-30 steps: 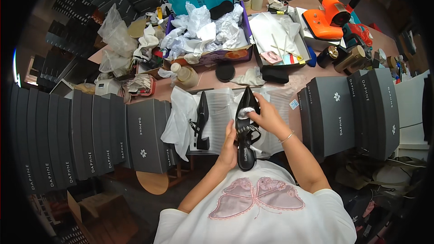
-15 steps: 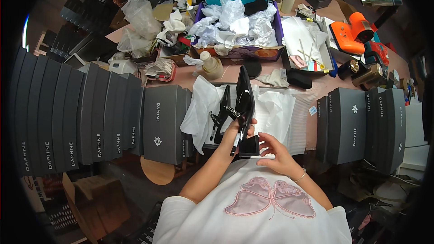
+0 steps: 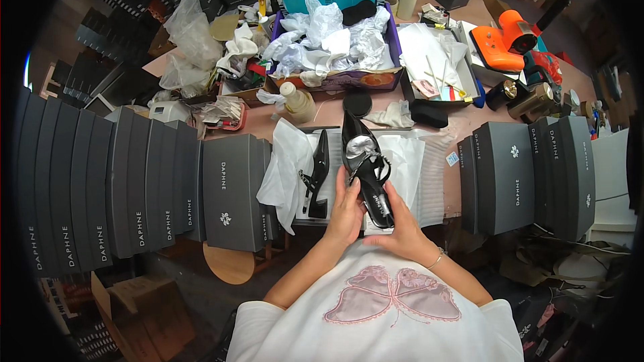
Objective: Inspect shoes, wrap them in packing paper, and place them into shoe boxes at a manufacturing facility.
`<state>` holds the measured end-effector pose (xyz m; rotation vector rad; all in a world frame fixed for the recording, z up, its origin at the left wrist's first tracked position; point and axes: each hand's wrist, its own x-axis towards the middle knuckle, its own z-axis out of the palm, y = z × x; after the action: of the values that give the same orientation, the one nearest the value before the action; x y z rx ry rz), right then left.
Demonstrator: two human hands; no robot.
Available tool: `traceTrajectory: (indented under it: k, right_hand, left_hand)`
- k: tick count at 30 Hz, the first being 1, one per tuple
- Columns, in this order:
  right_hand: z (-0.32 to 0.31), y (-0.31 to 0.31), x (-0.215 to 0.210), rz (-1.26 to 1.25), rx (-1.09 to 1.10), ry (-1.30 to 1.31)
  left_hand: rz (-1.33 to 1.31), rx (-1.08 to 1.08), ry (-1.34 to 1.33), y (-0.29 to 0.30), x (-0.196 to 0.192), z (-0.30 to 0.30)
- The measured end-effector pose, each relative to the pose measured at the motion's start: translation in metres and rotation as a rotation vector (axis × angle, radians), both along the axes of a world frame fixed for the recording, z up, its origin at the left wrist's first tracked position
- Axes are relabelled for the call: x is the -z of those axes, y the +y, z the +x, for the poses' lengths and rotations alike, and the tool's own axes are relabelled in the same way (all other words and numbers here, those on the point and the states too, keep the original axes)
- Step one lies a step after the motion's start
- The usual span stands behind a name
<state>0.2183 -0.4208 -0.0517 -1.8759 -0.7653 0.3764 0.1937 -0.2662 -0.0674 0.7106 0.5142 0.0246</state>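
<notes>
Between my two hands is a black pointed-toe slingback shoe (image 3: pixel 371 191), its insole facing up and its toe away from me. Silvery stuffing (image 3: pixel 362 147) shows in its opening, next to a decorated strap. My left hand (image 3: pixel 346 212) grips the shoe's left side, and my right hand (image 3: pixel 402 224) closes on its right side near the heel end. A matching black shoe (image 3: pixel 320 177) lies on its side in the open shoebox, on white tissue paper (image 3: pixel 287 173). More tissue (image 3: pixel 404 161) covers the box's right part.
Rows of dark grey shoeboxes (image 3: pixel 230 191) stand left, with more boxes (image 3: pixel 502 184) right. Behind are a purple-edged box (image 3: pixel 397 45) of crumpled paper, a cream bottle (image 3: pixel 295 102), a black round lid (image 3: pixel 357 102), a tray (image 3: pixel 439 53) with sticks, and an orange device (image 3: pixel 498 47).
The held shoe has turned from side-on to insole up. My right hand has moved in from beside the heel and now holds the shoe too. The whole view has shifted slightly.
</notes>
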Motion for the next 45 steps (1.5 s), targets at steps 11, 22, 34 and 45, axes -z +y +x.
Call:
traceTrajectory:
  k: [11, 22, 34, 45]
  right_hand:
    - [-0.001, -0.052, 0.037, 0.883, 0.059, 1.394]
    - [-0.001, -0.054, 0.042, 0.962, 0.007, 1.403]
    - [0.005, -0.078, 0.060, -0.095, 0.212, 0.474]
    - [0.029, -0.020, 0.039, -0.297, -0.231, 0.410]
  left_hand:
    - [0.030, 0.012, 0.060, 0.056, 0.029, 0.015]
    - [-0.047, 0.011, 0.098, 0.052, 0.039, 0.020]
    - [0.858, 0.186, 0.448, 0.146, 0.126, -0.082]
    - [1.080, 0.252, 0.330, 0.125, 0.153, -0.059]
